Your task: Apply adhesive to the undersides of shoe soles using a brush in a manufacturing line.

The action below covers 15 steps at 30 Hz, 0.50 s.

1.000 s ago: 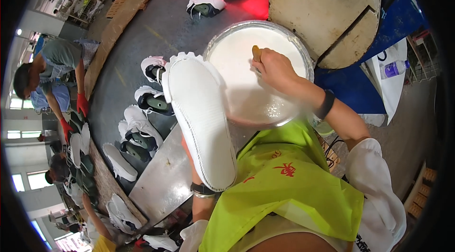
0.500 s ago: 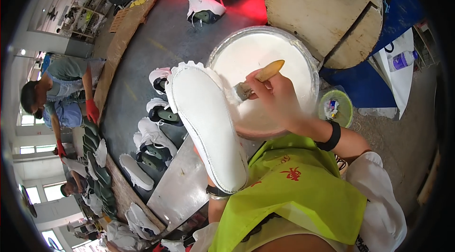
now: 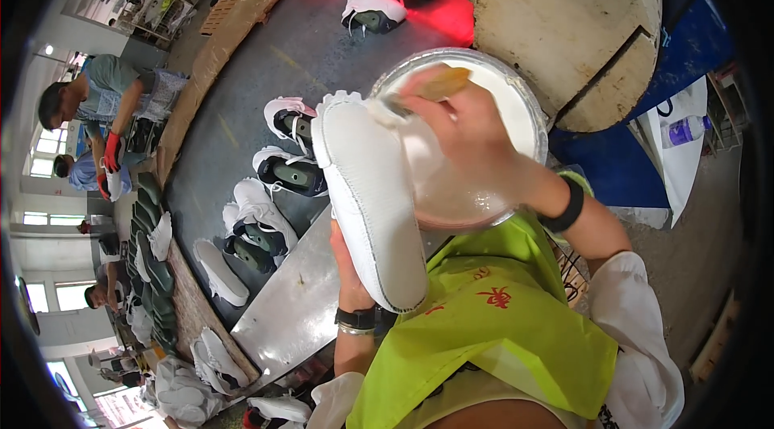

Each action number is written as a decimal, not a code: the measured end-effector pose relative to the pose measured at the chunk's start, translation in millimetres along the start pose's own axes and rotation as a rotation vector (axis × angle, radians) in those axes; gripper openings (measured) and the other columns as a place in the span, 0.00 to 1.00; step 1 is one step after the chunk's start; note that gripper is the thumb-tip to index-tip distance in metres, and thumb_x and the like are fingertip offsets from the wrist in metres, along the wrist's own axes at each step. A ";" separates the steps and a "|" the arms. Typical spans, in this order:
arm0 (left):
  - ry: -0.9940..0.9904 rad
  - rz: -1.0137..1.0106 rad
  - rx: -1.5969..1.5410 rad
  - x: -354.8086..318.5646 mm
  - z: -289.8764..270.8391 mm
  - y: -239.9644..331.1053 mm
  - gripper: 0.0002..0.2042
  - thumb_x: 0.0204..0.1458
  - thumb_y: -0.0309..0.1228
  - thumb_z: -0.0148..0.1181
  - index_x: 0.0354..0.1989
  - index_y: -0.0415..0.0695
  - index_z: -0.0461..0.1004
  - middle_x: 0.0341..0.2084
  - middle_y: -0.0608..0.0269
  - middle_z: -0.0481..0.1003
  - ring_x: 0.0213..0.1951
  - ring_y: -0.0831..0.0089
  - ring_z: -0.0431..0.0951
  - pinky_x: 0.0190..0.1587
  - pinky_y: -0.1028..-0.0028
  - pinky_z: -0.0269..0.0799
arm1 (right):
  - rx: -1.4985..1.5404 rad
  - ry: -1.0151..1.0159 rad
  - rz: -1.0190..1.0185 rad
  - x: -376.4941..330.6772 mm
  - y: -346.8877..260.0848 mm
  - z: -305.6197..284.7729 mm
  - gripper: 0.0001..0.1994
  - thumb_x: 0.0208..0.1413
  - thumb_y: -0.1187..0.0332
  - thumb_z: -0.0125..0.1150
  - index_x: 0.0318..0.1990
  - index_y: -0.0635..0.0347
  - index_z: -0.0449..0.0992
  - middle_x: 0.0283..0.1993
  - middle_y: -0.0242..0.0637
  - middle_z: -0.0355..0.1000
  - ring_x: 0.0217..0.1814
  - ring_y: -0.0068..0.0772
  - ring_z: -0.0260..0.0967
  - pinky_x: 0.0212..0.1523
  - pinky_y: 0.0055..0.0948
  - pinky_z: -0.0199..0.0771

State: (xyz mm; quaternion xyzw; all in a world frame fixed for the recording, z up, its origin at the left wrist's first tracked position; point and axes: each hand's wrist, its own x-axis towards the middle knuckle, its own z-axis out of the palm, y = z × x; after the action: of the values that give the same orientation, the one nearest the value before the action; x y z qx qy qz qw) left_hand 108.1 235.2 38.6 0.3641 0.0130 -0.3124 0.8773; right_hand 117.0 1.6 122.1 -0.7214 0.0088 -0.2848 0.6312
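My left hand grips a white shoe from behind, its pale, stitched-edge sole turned toward me; most of these fingers are hidden by the shoe. My right hand, partly blurred, is closed around the yellowish wooden handle of a brush. Its bristle end is against the upper side edge of the sole, near the ruffled end of the shoe. Beneath my right hand stands a wide round tub of white liquid.
On the grey belt, left, lie several white-and-dark shoes and a loose white sole. Other shoes sit by a red-lit opening. A beige machine housing rises behind the tub. Co-workers in red gloves stand far left.
My right hand has brought the brush leftward and up from over the tub onto the shoe's edge. The view has shifted a little. A co-worker's gloved hands have come together.
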 end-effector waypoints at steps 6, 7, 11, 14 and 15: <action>0.069 -0.110 -0.074 -6.4 10.1 4.3 0.32 0.62 0.55 0.38 0.67 0.45 0.52 0.57 0.52 0.67 0.54 0.61 0.72 0.55 0.63 0.71 | -0.154 -0.251 -0.208 -22.5 -1.8 6.4 0.07 0.60 0.70 0.53 0.37 0.65 0.73 0.39 0.41 0.72 0.41 0.32 0.72 0.44 0.27 0.70; 0.135 -0.126 -0.053 -3.6 11.9 6.0 0.27 0.62 0.51 0.40 0.62 0.43 0.58 0.52 0.54 0.71 0.49 0.63 0.75 0.50 0.65 0.74 | -0.142 -0.304 -0.096 -31.9 -8.7 4.0 0.07 0.60 0.70 0.53 0.37 0.65 0.74 0.39 0.42 0.72 0.41 0.34 0.72 0.44 0.27 0.71; 0.180 -0.142 0.044 -14.9 8.4 10.1 0.27 0.62 0.49 0.42 0.61 0.42 0.60 0.51 0.56 0.72 0.48 0.64 0.76 0.49 0.66 0.76 | -0.220 -0.306 -0.142 -22.6 -26.3 2.6 0.04 0.55 0.73 0.57 0.36 0.64 0.74 0.41 0.41 0.72 0.40 0.40 0.73 0.42 0.30 0.73; 0.114 -0.156 0.187 -17.7 4.0 12.1 0.30 0.62 0.52 0.43 0.64 0.42 0.56 0.54 0.55 0.70 0.51 0.64 0.74 0.52 0.65 0.74 | -0.290 -0.275 -0.478 -3.2 -33.5 11.9 0.05 0.50 0.76 0.57 0.36 0.62 0.73 0.40 0.38 0.72 0.43 0.41 0.70 0.41 0.32 0.73; 0.113 -0.150 0.182 -18.7 1.5 11.6 0.30 0.62 0.52 0.43 0.64 0.42 0.56 0.54 0.55 0.70 0.51 0.64 0.74 0.52 0.65 0.74 | -0.310 -0.338 -0.461 -1.2 -36.2 12.8 0.05 0.50 0.76 0.57 0.36 0.61 0.72 0.39 0.37 0.71 0.43 0.41 0.69 0.40 0.33 0.72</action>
State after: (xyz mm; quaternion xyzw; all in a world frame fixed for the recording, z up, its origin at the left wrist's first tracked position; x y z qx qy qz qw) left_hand 99.2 250.6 51.7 0.4571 0.0612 -0.3562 0.8127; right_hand 108.8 21.0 154.2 -0.8289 -0.2166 -0.2917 0.4254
